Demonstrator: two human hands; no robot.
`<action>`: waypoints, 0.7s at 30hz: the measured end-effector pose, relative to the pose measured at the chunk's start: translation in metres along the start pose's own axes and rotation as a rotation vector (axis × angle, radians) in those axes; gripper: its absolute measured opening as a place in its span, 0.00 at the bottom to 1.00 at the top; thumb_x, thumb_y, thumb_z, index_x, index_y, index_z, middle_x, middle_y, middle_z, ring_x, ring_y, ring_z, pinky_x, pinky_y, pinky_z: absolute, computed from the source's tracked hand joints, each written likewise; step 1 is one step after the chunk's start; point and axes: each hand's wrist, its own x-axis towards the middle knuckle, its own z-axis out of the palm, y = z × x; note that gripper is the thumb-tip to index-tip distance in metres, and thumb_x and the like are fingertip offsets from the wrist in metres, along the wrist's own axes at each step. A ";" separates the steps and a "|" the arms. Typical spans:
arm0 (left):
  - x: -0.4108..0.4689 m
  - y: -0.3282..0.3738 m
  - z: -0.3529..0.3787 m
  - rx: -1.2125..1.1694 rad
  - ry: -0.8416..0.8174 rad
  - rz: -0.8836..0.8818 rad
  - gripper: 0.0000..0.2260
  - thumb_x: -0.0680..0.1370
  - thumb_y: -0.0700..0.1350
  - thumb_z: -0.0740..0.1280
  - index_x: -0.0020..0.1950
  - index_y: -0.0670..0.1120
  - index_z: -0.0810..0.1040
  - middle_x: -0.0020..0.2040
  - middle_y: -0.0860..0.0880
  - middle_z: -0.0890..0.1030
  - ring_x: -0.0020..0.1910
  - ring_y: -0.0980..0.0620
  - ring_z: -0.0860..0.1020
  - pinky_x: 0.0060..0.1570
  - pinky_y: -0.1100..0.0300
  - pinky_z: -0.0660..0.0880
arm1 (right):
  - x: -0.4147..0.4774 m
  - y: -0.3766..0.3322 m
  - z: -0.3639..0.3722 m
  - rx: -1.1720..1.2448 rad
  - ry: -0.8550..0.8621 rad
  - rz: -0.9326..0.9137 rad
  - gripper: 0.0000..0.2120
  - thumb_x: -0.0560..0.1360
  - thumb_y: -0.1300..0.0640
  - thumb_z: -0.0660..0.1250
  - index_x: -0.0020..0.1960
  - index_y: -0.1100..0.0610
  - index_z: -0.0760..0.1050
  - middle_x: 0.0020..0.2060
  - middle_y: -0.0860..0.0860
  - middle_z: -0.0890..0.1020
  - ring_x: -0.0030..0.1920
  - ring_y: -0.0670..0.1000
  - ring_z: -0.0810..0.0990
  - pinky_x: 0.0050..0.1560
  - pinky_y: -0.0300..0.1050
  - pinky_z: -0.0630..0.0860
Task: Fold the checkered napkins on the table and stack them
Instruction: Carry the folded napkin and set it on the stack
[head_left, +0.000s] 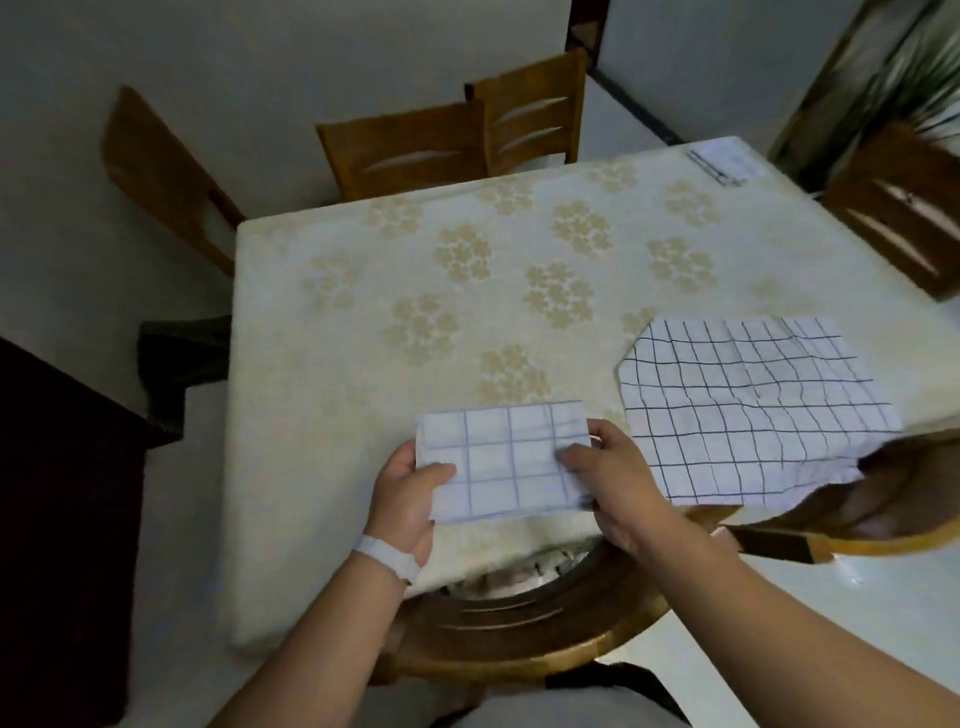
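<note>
Both hands, left hand (410, 486) and right hand (608, 467), pinch folded napkin (501, 460); risk: layers slipping apart, unfolded napkin (748, 410) at 3 o'clock overhangs desk (363, 291).

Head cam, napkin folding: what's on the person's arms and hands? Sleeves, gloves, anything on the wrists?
Both forearms are bare as far as the frame shows, with no sleeves in view, and no gloves. The left hand has a white band around its wrist, like a watch strap or wristband. The right hand and its wrist carry nothing visible. No rings can be made out.
</note>
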 end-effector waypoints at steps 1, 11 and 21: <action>-0.001 0.001 -0.001 -0.007 -0.003 -0.004 0.15 0.73 0.28 0.63 0.58 0.38 0.78 0.53 0.35 0.81 0.53 0.35 0.79 0.54 0.38 0.76 | -0.007 0.000 0.002 0.012 0.011 -0.007 0.12 0.68 0.67 0.67 0.50 0.57 0.75 0.45 0.58 0.82 0.40 0.58 0.81 0.38 0.51 0.76; -0.015 -0.007 0.013 0.032 -0.128 -0.021 0.13 0.72 0.31 0.66 0.55 0.41 0.78 0.51 0.39 0.82 0.50 0.38 0.80 0.47 0.47 0.78 | -0.072 0.011 -0.024 0.056 0.152 -0.040 0.20 0.72 0.73 0.65 0.61 0.59 0.73 0.51 0.64 0.82 0.51 0.66 0.82 0.54 0.65 0.77; -0.065 -0.024 0.105 0.215 -0.344 0.046 0.15 0.72 0.28 0.65 0.54 0.44 0.77 0.50 0.42 0.83 0.49 0.42 0.81 0.45 0.51 0.78 | -0.121 0.008 -0.123 0.101 0.284 -0.122 0.18 0.71 0.71 0.66 0.57 0.56 0.76 0.51 0.58 0.84 0.50 0.59 0.84 0.49 0.57 0.82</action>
